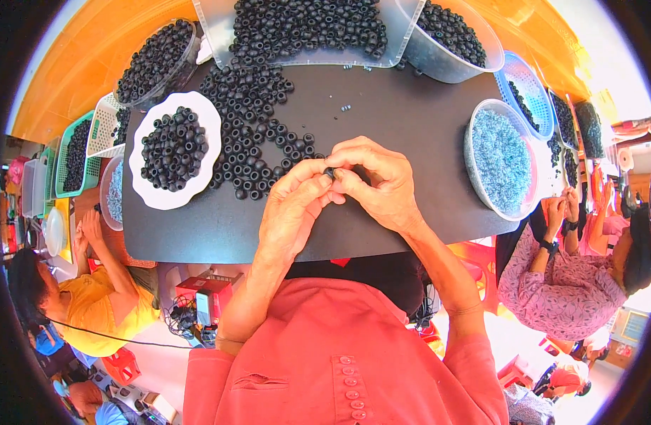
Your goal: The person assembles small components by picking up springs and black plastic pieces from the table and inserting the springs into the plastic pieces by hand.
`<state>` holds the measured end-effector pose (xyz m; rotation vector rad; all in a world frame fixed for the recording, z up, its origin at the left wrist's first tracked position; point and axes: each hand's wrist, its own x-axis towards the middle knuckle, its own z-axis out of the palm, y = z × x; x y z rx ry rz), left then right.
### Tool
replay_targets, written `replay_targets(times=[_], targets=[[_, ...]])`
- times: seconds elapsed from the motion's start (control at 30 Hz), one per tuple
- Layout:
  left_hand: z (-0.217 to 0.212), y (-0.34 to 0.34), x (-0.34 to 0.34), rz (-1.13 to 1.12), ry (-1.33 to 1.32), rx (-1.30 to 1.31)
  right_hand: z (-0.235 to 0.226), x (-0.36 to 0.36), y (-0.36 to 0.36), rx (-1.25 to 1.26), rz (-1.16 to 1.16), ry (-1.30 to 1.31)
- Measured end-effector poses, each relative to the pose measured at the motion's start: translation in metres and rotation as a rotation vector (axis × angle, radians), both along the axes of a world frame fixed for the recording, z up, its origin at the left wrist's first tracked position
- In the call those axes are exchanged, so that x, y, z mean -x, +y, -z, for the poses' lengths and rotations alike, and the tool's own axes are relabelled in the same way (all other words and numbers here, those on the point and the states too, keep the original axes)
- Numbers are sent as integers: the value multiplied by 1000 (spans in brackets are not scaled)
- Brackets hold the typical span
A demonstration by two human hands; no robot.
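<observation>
My left hand [293, 205] and my right hand [380, 185] meet over the near part of the dark table. Their fingertips are closed together around a small black round piece [329, 172], mostly covered by the fingers. Just left of them, many loose black ring-shaped pieces [247, 166] lie spread on the tabletop. A white scalloped plate [143, 173] at the left carries a heap of the same pieces. On the right stands a round clear tub [474, 145] of tiny bluish clear parts.
Across the far edge is a clear bin [215, 46] of black pieces, flanked by a clear bowl [435, 60] and a clear tub [130, 99]. A blue basket [509, 67] sits far right. Several tiny clear parts [346, 108] dot the dark table [410, 99]. Co-workers sit at both sides.
</observation>
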<state>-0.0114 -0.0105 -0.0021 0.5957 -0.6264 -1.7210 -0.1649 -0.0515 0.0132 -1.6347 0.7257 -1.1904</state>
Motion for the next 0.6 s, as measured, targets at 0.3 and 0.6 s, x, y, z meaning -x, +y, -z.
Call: replay_targets(times=[0.3, 0.6], targets=[[1, 0, 1, -12, 97, -90, 1, 3, 0, -20, -42, 31], [2, 1, 1, -19, -37, -47, 6, 5, 0, -120, -69, -29]])
